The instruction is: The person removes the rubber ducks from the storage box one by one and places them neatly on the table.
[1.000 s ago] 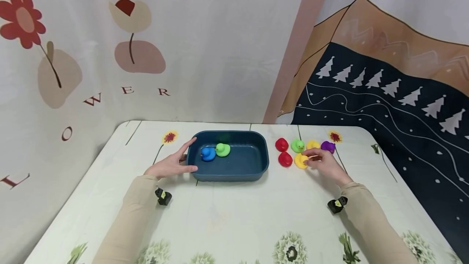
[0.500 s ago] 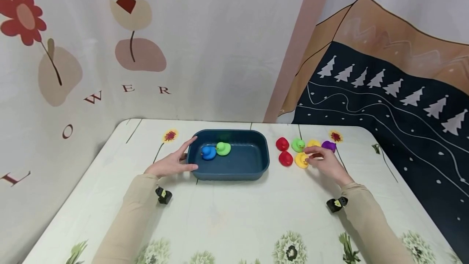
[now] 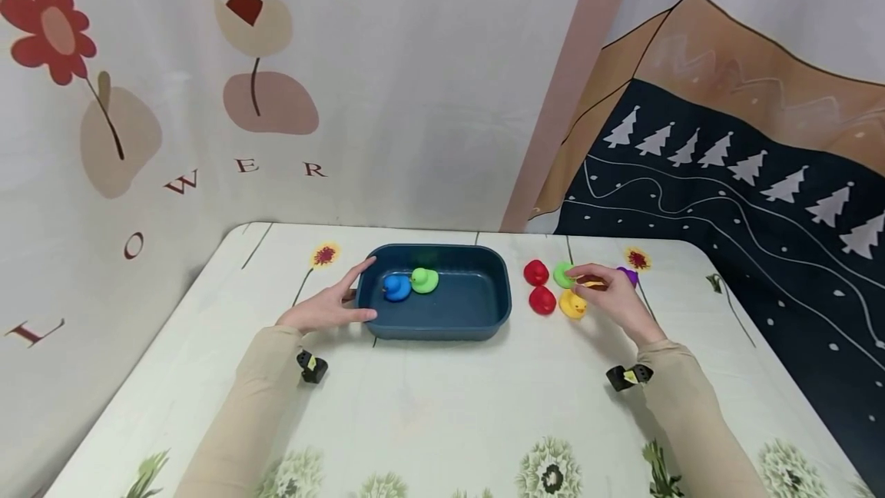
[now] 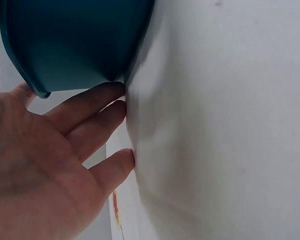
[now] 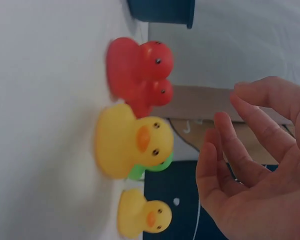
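Observation:
My left hand (image 3: 326, 310) rests with spread fingers on the left end of a dark blue rectangular tub (image 3: 434, 331), thumb and index finger at its rim. In the left wrist view, the other fingers (image 4: 92, 107) lie by the tub's end wall. Inside the tub sit a blue rubber duck (image 3: 397, 288) and a light green rubber duck (image 3: 425, 280). My right hand (image 3: 615, 300) hovers over the ducks on the right, thumb and index tips close together, holding nothing. Below it stand a front yellow duck (image 5: 130, 142) and a rear yellow duck (image 5: 135, 215), partly covered in the head view.
Two red ducks (image 3: 542, 300) stand just right of the tub. A green duck (image 3: 561, 275) and a purple duck (image 3: 629, 275) are partly hidden behind my right hand. A patterned cloth covers the table (image 3: 442, 406); printed curtains (image 3: 415, 98) hang behind it.
My right hand has lifted off the front yellow duck and shifted slightly back, uncovering that duck and overlapping the green and rear yellow ones. My left hand stays at the tub.

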A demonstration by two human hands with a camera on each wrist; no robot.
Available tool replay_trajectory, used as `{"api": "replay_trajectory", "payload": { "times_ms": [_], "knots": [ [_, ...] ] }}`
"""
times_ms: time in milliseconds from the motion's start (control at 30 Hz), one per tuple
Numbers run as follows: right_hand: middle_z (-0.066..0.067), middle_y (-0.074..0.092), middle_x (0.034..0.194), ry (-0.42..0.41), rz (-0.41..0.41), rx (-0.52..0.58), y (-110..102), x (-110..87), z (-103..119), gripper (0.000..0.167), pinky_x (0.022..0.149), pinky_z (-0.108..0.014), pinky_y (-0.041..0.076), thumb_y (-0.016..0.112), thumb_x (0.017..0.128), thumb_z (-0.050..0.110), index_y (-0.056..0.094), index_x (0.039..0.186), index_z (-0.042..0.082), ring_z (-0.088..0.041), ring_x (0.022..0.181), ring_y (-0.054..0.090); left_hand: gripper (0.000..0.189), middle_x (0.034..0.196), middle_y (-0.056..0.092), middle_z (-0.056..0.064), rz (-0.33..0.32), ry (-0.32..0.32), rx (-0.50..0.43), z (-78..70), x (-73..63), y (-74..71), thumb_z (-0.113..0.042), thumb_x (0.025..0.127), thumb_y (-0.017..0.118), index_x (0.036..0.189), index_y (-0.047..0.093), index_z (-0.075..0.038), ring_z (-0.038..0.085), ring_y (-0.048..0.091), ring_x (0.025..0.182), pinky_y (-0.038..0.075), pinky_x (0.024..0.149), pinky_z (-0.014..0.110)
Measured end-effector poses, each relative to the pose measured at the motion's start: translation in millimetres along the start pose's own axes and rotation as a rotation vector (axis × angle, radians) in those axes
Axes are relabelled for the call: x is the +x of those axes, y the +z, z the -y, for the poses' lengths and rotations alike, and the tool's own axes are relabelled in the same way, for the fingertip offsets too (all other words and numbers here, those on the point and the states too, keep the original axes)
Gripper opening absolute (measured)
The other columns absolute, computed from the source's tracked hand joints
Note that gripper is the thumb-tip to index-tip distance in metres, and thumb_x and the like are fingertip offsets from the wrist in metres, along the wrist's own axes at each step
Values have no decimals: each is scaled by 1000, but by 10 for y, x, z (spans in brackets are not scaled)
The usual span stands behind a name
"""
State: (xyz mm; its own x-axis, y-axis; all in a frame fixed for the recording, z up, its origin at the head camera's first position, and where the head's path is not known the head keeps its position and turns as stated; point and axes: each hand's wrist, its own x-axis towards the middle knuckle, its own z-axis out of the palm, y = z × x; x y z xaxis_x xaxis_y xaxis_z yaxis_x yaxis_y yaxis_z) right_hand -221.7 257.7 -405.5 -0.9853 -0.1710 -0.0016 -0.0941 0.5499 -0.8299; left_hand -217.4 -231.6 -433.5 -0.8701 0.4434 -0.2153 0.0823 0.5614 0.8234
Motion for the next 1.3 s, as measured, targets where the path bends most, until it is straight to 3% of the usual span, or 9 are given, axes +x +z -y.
{"api": "replay_trajectory", "payload": {
  "times_ms": [233, 500, 800, 1000, 1300],
  "knots": [
    [-23, 59, 123, -48, 16, 41, 86, 59, 98, 30, 82, -18, 47, 63, 94, 9, 62, 121, -4, -34, 107, 56, 93, 156, 11, 27, 2, 4, -1, 6, 13, 1, -38, 90, 69, 155, 2, -35, 51, 27, 135, 25, 101, 69],
    [-19, 60, 123, -61, 62, 109, 286, 160, 284, 29, 87, -23, 46, 65, 93, 11, 65, 120, 0, -33, 114, 52, 93, 157, 10, 26, 3, 7, 4, 22, 26, -5, -39, 90, 69, 155, 2, -36, 51, 27, 135, 26, 101, 69],
    [-23, 59, 122, -111, 115, 169, 479, 273, 462, 27, 87, -25, 49, 63, 94, 9, 64, 119, 0, -32, 106, 58, 94, 156, 11, 27, 4, 11, 0, 11, 16, -2, -40, 89, 69, 155, 2, -36, 50, 26, 135, 26, 101, 69],
    [-18, 61, 121, -111, 145, 156, 544, 329, 520, 29, 89, -33, 49, 64, 93, 8, 63, 121, 1, -35, 106, 58, 93, 157, 10, 25, 7, 12, -4, 4, 19, 4, -39, 90, 68, 155, 2, -36, 50, 26, 135, 26, 101, 69],
    [-21, 59, 122, -179, 276, 105, 606, 459, 703, 32, 94, -41, 47, 66, 92, 12, 63, 122, 1, -29, 108, 57, 93, 157, 9, 25, 2, 7, -15, -1, 10, 4, -39, 90, 69, 155, 2, -35, 51, 25, 136, 25, 101, 69]
  ]
}}
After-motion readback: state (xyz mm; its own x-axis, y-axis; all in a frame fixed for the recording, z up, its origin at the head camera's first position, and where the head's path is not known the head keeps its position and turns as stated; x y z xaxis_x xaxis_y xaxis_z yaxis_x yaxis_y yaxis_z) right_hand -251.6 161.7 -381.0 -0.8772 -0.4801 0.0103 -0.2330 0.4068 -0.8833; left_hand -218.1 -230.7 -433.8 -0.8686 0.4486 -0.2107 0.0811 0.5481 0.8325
